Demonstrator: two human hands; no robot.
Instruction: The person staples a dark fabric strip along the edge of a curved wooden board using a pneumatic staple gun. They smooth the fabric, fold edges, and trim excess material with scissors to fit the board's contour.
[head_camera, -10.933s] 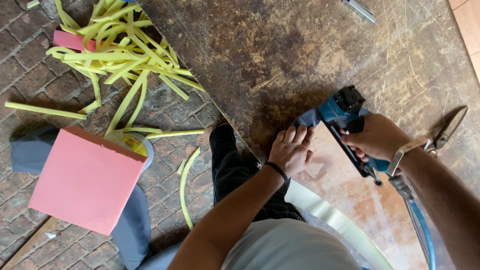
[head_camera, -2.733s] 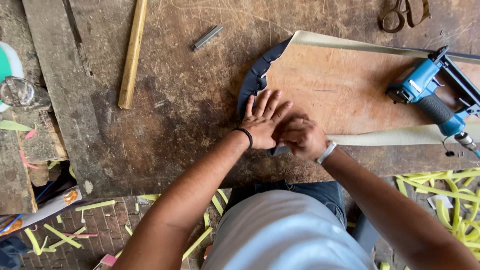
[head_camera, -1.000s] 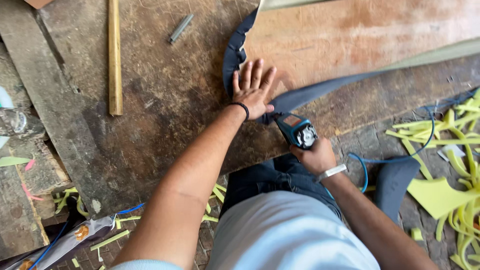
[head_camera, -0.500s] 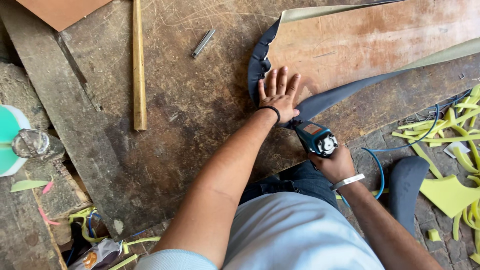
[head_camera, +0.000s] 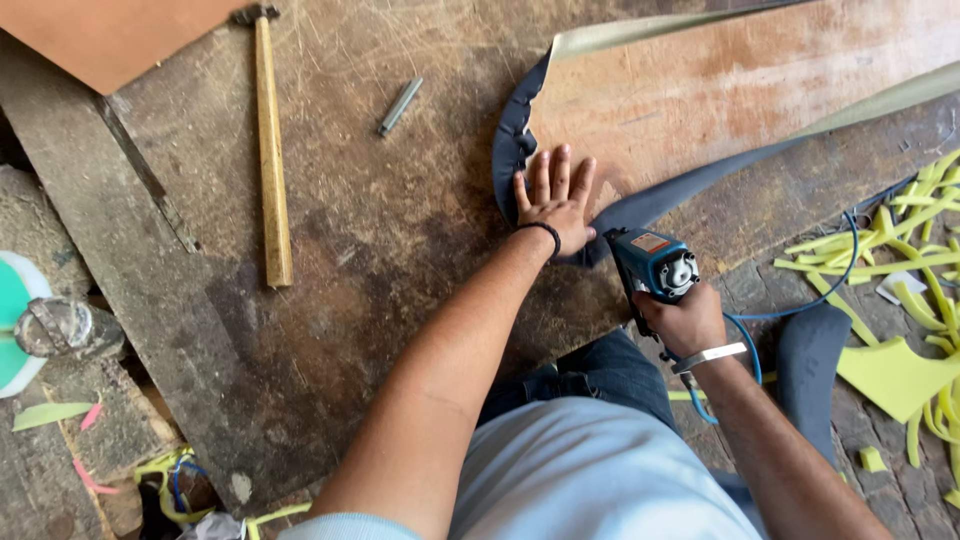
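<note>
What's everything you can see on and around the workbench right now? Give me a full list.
Wooden panel: one, reddish brown, upper right of the bench.
Dark fabric: one, navy, wrapped around the panel's rounded end and lower edge.
Staple gun: one, blue, at the bench's near edge.
Air hose: one, blue, looping right of the gun.
Hammer: one, wooden handle, upper left.
Metal strip: one, grey, lying above centre.
Foam offcuts: many, yellow-green, on the floor at right.
Workbench: one, worn brown wood.
Left hand: flat, pressing the fabric on the panel.
Right hand: gripping the staple gun.
</note>
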